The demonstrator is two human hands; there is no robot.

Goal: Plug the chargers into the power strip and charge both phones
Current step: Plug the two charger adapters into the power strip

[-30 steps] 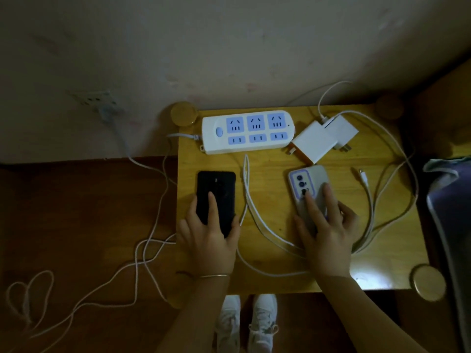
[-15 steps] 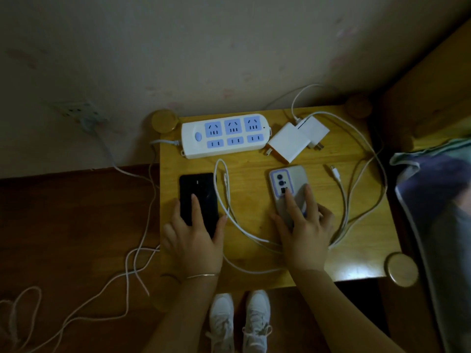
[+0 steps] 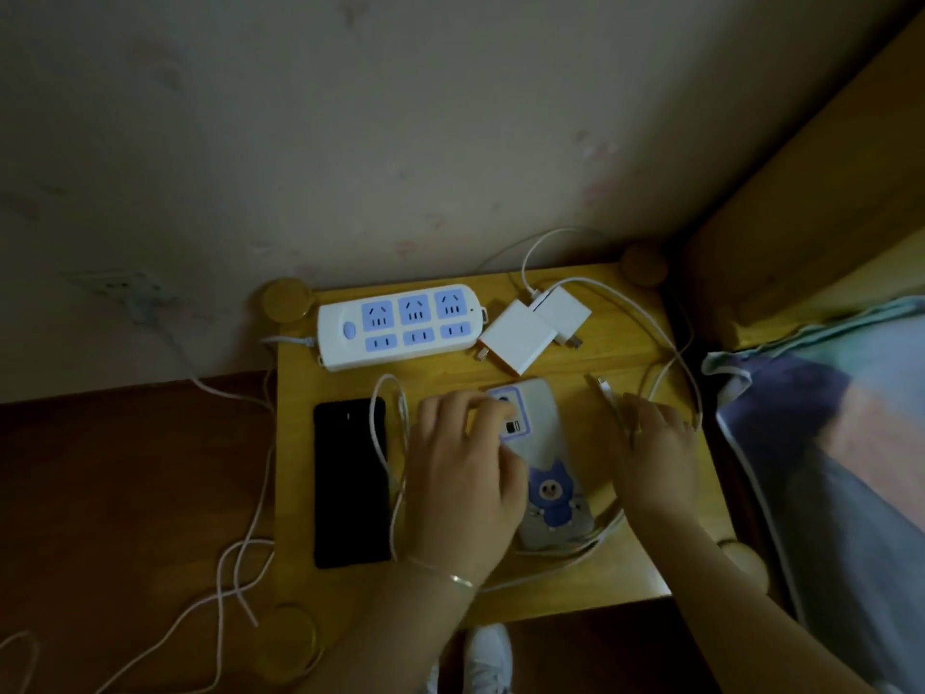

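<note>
Pretty much nothing on the checklist is done yet. The power strip point(image 3: 402, 324) sits at the back of the desk point(image 3: 645, 568) with all its sockets bare, and the two white chargers point(image 3: 535, 327) are lying loose just beside its right end, prongs out in the open. The black phone point(image 3: 350, 483) lies flat on the left with a white cable point(image 3: 388, 458) looped along its edge, not plugged in as far as I can tell in this dim light. The left hand point(image 3: 463, 483) is resting fingers-down on the grey phone with the cartoon case point(image 3: 543, 468), not really gripping it. The right hand point(image 3: 655, 453) is open and spread over the cable end point(image 3: 603, 388), not closed on it yet. So still left: both chargers in, both phones connected.
</note>
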